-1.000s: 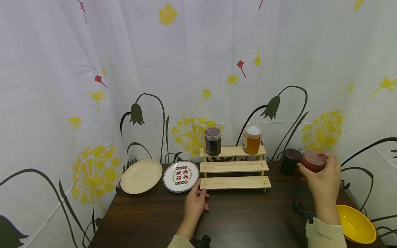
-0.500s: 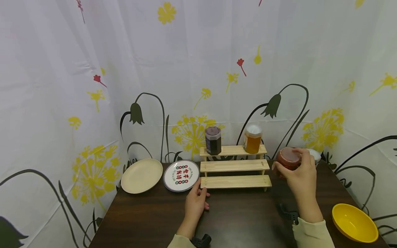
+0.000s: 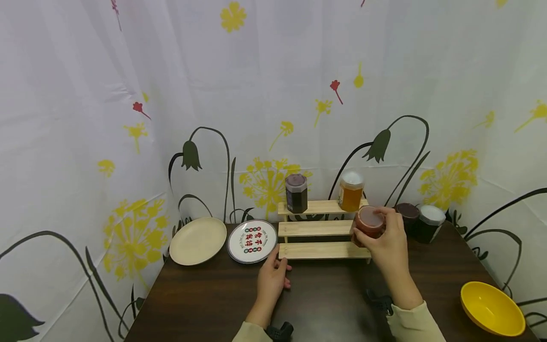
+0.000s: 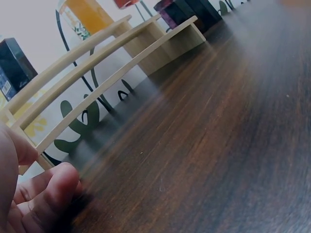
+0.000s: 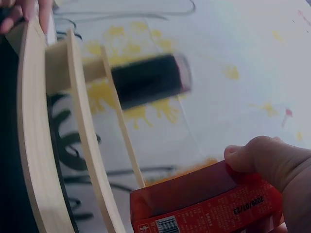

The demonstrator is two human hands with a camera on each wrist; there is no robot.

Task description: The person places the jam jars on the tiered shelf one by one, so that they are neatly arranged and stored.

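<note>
My right hand [image 3: 391, 247] grips a red jar [image 3: 368, 222] with a reddish lid, held above the right end of a three-step wooden rack [image 3: 320, 250]. In the right wrist view, the thumb lies along the jar's printed label [image 5: 209, 213]. At the rack's left end, my left hand [image 3: 270, 280] pinches the bottom step between thumb and fingers; the left wrist view shows its fingers [image 4: 60, 184] by the front leg. On the top step stand a dark jar [image 3: 297, 194] at the left and an amber honey jar [image 3: 351, 191] at the right.
Two dark jars, one purple-lidded [image 3: 407, 216] and one white-lidded [image 3: 430, 223], stand on the table right of the rack. A yellow bowl [image 3: 491, 308] sits at the right edge. Left of the rack are a printed plate [image 3: 252, 241] and a cream plate [image 3: 198, 241].
My right hand has carried the red jar leftward from beside the dark jars to the rack's right end. The left hand stays at the rack.
</note>
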